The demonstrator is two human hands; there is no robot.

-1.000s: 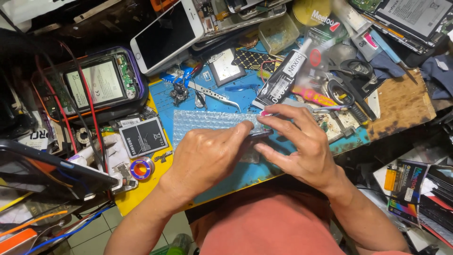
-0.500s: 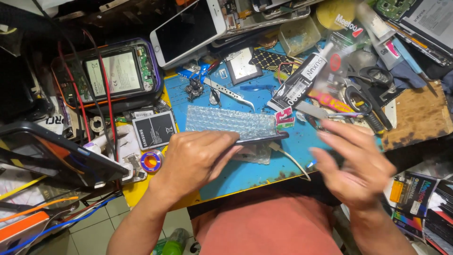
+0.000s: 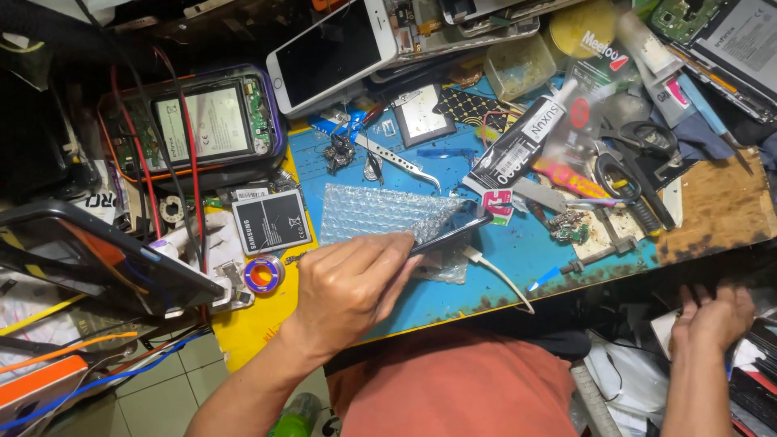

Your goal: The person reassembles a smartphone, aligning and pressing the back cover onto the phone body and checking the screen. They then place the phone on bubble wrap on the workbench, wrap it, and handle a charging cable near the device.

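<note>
My left hand (image 3: 350, 285) grips the near end of a dark phone (image 3: 455, 226), tilted up over a sheet of bubble wrap (image 3: 374, 212) on the blue work mat (image 3: 526, 251). A white cable (image 3: 500, 275) runs from under the phone toward the mat's front edge. My right hand (image 3: 712, 317) is down past the bench's front right edge, fingers spread over papers and boxes there; it holds nothing that I can see.
Crowded bench: a white phone (image 3: 332, 53) at the back, an opened phone with battery (image 3: 202, 125), a loose black battery (image 3: 271, 220), tweezers (image 3: 398, 162), a black glue tube (image 3: 518, 150), scissors (image 3: 631, 170), a solder spool (image 3: 263, 273), a black tablet (image 3: 97, 257) at left.
My right hand has let go of the phone and swung right and down off the bench edge. My left hand stays on the phone, now lifted at an angle above the bubble wrap.
</note>
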